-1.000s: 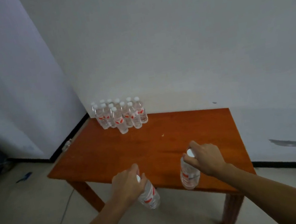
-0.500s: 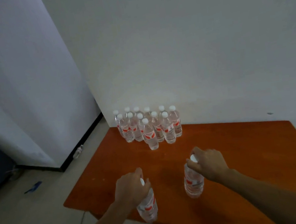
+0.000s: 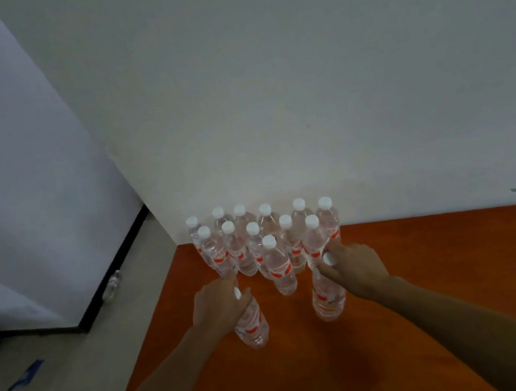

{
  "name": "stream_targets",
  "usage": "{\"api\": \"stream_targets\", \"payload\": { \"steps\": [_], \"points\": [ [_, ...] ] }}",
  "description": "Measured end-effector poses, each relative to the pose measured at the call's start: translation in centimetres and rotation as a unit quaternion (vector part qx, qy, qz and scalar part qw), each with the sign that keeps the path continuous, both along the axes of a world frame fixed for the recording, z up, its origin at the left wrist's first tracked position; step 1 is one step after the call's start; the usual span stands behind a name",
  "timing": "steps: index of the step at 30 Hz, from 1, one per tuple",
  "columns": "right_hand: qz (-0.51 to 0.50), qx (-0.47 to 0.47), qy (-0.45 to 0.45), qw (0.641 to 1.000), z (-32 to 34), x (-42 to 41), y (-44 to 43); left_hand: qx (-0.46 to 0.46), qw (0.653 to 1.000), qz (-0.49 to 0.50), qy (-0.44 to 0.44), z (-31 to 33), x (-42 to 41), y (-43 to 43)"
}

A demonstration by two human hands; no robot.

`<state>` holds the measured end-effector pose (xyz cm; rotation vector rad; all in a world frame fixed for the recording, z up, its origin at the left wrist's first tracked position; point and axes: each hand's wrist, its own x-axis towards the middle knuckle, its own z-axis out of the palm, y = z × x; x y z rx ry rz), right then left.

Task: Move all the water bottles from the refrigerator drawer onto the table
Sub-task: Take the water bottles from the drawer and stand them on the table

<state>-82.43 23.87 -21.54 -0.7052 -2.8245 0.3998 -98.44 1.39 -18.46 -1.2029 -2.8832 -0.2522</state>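
Two bottles are in hand above the orange bench (image 3: pixel 445 267), each gripped from the top. The left hand (image 3: pixel 217 302) has its fingers closed round the cap and neck of the left bottle (image 3: pixel 252 325), whose body hangs down and leans a little toward the person, its base over the bench near the left edge. The right hand (image 3: pixel 356 269) is clamped the same way on the cap of the right bottle (image 3: pixel 328 298), which hangs close to upright. Whether either base already touches the wood cannot be told from this angle. A cluster of standing bottles (image 3: pixel 267 244) fills the far left corner of the bench against the wall, and one front bottle (image 3: pixel 280 267) stands forward of the rest, between the two carried ones. The relation that counts: the open spots lie just ahead of each hand, on either side of that front bottle, with both long axes nearly vertical already. So the likely next step is a short push forward and a lowering, each hand serving its own side. The right hand sits nearer the cluster, its knuckles almost against a back-row bottle, so a knock there looks like the main risk. The refrigerator drawer is out of sight.
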Motion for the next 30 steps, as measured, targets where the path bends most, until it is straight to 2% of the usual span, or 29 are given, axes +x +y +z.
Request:
{"api": "stream_targets", "payload": {
  "steps": [5,13,17,21,25,30],
  "points": [
    [-0.015,-0.027,-0.022,0.999,-1.2,-4.4,1.0,-0.005,0.999,-0.047,-0.010,-0.9,-5.5,3.7],
    [-0.089,-0.053,-0.012,0.995,-2.2,-9.6,0.2,0.015,0.989,-0.140,-0.054,-2.7,-12.6,7.9],
    [-0.138,-0.070,-0.009,0.988,-2.6,-10.9,-1.1,0.025,0.980,-0.194,-0.045,-3.7,-14.6,8.3],
    [-0.198,-0.101,-0.001,0.975,-2.5,-10.5,-2.3,0.056,0.966,-0.247,-0.057,-4.0,-15.7,8.3],
    [-0.234,-0.143,-0.009,0.962,-1.7,-8.9,-3.9,0.093,0.953,-0.287,-0.020,-2.9,-15.8,9.5],
    [-0.293,-0.145,-0.053,0.944,-1.0,-3.1,-5.5,0.138,0.924,-0.356,-0.027,0.7,-10.2,12.1]
  ]
}}
